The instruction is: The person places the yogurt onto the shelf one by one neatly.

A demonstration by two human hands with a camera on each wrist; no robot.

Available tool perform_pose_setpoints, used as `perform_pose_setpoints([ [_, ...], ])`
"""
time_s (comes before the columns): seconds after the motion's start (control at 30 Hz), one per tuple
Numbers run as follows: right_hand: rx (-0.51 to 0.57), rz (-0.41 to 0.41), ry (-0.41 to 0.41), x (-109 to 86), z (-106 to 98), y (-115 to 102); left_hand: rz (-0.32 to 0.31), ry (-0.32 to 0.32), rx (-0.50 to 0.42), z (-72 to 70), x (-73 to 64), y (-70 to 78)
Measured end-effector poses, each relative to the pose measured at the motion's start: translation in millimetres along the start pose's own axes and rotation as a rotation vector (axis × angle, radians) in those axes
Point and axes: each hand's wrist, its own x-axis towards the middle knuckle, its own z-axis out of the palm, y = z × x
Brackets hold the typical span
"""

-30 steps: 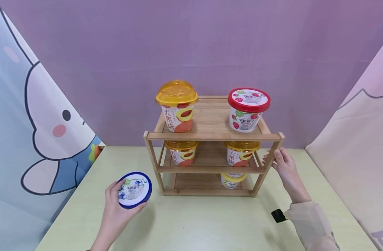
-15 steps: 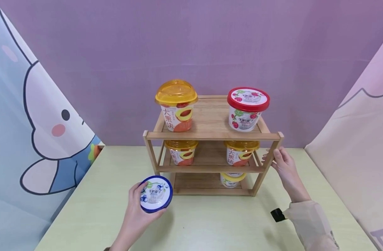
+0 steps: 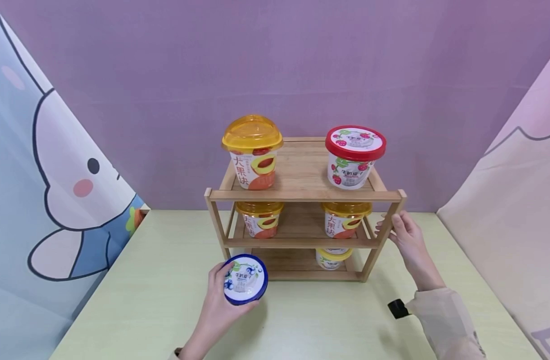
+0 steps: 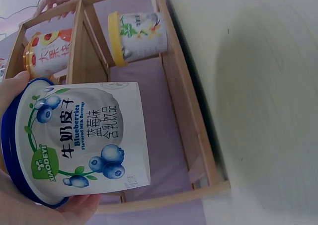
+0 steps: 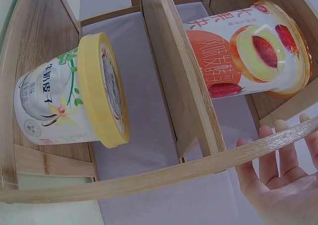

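Observation:
My left hand (image 3: pixel 220 300) grips a white cup with a blue lid (image 3: pixel 245 279) around its rim. In the left wrist view this blueberry milk cup (image 4: pixel 89 140) shows its printed side. It is in front of the lower left of a three-tier wooden rack (image 3: pixel 297 243). My right hand (image 3: pixel 410 245) holds the rack's right front post, thumb in front and fingers behind; in the right wrist view those fingers (image 5: pixel 268 163) show past the post. On the bottom tier, at the right, stands a yellow-lidded cup (image 5: pixel 59 101). The bottom tier's left part is partly hidden by the held cup.
A peach cup with a domed orange lid (image 3: pixel 252 160) and a red-lidded strawberry cup (image 3: pixel 353 165) stand on the top tier. Two more peach cups, left (image 3: pixel 262 225) and right (image 3: pixel 342 225), occupy the middle tier. A purple cloth (image 3: pixel 166 100) hangs behind the table (image 3: pixel 135 300).
My left hand has carried the blue-lidded cup to the right, nearer the rack's lower left front. The right hand stays at the post.

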Motion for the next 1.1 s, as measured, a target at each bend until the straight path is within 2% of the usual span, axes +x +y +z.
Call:
perform_pose_setpoints([
  [0.1, 0.010, 0.009, 0.020, 0.0, 1.9, -1.9, 0.030, 0.014, 0.001, 7.3, 1.7, -1.5],
  [0.13, -0.047, 0.029, 0.051, -5.4, 16.8, -24.6, 0.042, 0.019, 0.000, 9.6, 2.4, -1.9],
  [0.27, -0.049, 0.059, 0.076, -6.1, 23.4, -33.7, 0.050, 0.024, -0.012, 18.0, 5.3, -1.9],
  [0.5, -0.066, 0.065, 0.062, -5.6, 21.1, -31.7, -0.015, -0.006, -0.027, 27.9, 11.9, 0.8],
  [0.53, -0.077, 0.065, 0.057, -5.2, 18.8, -28.8, -0.025, -0.011, -0.031, 29.4, 13.1, 1.0],
  [0.57, -0.035, 0.038, 0.031, -2.7, 9.3, -16.4, -0.035, -0.013, -0.037, 30.9, 14.2, 1.3],
  [0.7, -0.015, 0.048, 0.013, 5.0, -17.9, 18.7, -0.065, -0.017, -0.059, 37.5, 18.4, 1.5],
  [0.77, 0.077, 0.007, -0.023, 11.4, -39.9, 49.5, -0.074, -0.011, -0.075, 40.7, 20.2, 1.6],
  [0.8, 0.049, 0.032, -0.004, 11.2, -39.0, 48.0, -0.081, -0.008, -0.083, 42.3, 21.1, 1.5],
  [0.87, 0.103, 0.006, -0.026, 12.7, -43.9, 55.1, -0.095, -0.004, -0.095, 45.1, 23.0, 1.3],
  [0.93, 0.081, -0.004, -0.019, 10.1, -35.6, 44.6, -0.115, -0.008, -0.113, 47.5, 25.2, 0.8],
  [1.0, 0.002, 0.027, 0.017, 3.4, -12.5, 12.6, -0.130, -0.012, -0.128, 49.5, 28.0, -0.3],
  [1.07, -0.023, 0.027, 0.036, -1.9, 6.0, -11.4, -0.128, -0.014, -0.143, 51.3, 31.2, -1.8],
  [1.1, -0.050, 0.052, 0.059, -4.4, 14.5, -22.6, -0.128, -0.017, -0.150, 52.0, 33.0, -2.3],
])
